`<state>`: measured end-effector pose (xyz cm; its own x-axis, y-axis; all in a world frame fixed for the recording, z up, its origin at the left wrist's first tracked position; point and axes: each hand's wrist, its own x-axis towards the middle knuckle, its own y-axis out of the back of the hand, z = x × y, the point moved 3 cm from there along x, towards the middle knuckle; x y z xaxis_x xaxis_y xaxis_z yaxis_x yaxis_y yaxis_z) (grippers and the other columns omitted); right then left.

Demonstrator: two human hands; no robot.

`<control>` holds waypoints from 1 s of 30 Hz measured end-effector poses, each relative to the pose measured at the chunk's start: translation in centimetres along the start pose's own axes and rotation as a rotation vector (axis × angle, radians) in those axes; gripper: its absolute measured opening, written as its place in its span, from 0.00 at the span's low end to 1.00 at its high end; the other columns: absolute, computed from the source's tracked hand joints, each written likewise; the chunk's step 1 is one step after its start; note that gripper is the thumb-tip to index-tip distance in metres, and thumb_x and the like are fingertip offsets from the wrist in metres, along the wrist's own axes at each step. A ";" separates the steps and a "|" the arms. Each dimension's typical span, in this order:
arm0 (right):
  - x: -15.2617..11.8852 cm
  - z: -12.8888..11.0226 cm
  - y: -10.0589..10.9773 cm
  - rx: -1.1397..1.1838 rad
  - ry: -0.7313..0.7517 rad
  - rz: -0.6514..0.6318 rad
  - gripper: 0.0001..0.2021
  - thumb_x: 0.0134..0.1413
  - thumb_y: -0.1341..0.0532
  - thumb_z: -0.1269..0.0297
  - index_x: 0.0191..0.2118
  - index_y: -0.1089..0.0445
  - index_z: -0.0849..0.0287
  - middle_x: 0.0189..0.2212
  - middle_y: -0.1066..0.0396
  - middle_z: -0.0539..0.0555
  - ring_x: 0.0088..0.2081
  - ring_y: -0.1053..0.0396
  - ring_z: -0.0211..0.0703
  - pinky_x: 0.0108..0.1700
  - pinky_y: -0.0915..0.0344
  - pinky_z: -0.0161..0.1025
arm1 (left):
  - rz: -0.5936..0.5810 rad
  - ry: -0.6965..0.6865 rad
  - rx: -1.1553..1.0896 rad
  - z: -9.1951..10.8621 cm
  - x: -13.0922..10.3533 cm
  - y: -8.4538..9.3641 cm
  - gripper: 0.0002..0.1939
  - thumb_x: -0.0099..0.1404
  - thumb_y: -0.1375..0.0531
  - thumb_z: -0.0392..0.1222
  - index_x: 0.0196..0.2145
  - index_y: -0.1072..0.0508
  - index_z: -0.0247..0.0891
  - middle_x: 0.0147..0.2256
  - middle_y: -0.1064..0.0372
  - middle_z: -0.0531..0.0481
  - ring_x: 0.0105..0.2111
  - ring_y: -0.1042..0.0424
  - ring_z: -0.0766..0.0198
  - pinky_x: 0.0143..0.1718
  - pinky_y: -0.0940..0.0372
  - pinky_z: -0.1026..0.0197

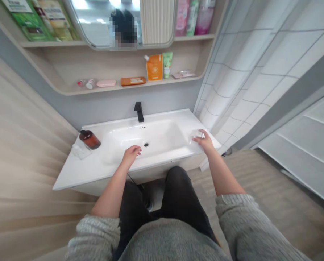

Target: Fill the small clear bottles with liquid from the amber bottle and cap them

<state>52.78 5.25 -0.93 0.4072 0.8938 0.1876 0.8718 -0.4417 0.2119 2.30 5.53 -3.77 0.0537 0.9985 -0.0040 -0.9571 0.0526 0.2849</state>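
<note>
My left hand (131,155) hovers over the front of the white sink basin (164,136), fingers loosely bent and slightly apart, with nothing visible in them. On the counter right of the basin, my right hand (204,140) has its thumb and fingers around a clear, see-through cup (196,135); its outline is blurred. A black faucet (139,112) stands behind the basin, above the dark drain (146,145).
On the counter's left lie a brown bottle (90,140) with a black top and a crumpled whitish cloth or wrapper (81,150). The shelf (69,90) above holds an orange pouch (154,67), a green tube (167,65) and small items. Curtains (9,145) hang at the left.
</note>
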 end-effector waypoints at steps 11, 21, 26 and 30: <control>-6.7 -5.5 -17.2 0.163 0.072 -0.520 0.39 0.31 0.19 0.54 0.51 0.35 0.48 0.50 0.27 0.54 0.47 0.27 0.52 0.51 0.25 0.53 | 0.069 -0.010 -0.069 0.4 -0.2 0.1 0.20 0.60 0.35 0.58 0.42 0.22 0.41 0.38 0.19 0.45 0.34 0.21 0.57 0.37 0.30 0.56; -9.6 -4.8 -25.4 0.190 -0.004 -0.558 0.40 0.30 0.19 0.50 0.50 0.38 0.49 0.46 0.26 0.52 0.47 0.25 0.52 0.55 0.27 0.53 | 0.440 -0.148 0.088 2.9 -1.8 4.5 0.16 0.68 0.40 0.52 0.48 0.22 0.41 0.44 0.20 0.44 0.42 0.23 0.55 0.47 0.29 0.54; -9.5 -4.3 -25.1 0.201 0.001 -0.580 0.41 0.29 0.18 0.51 0.50 0.38 0.48 0.47 0.26 0.52 0.47 0.25 0.51 0.52 0.26 0.51 | 0.746 -0.243 0.379 6.2 -0.1 15.8 0.18 0.68 0.40 0.47 0.51 0.21 0.38 0.49 0.22 0.40 0.45 0.24 0.54 0.56 0.30 0.50; -9.6 -4.2 -25.5 0.188 -0.004 -0.586 0.41 0.29 0.18 0.51 0.50 0.38 0.49 0.51 0.27 0.54 0.48 0.25 0.53 0.51 0.25 0.52 | 0.744 -0.172 0.785 9.1 2.4 22.8 0.20 0.65 0.38 0.45 0.52 0.21 0.35 0.53 0.24 0.32 0.55 0.26 0.42 0.64 0.36 0.41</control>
<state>25.50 7.62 -4.07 -0.1533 0.9843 0.0872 0.9839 0.1438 0.1060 -16.84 9.00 11.42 -0.3653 0.7592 0.5387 -0.3220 -0.6460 0.6920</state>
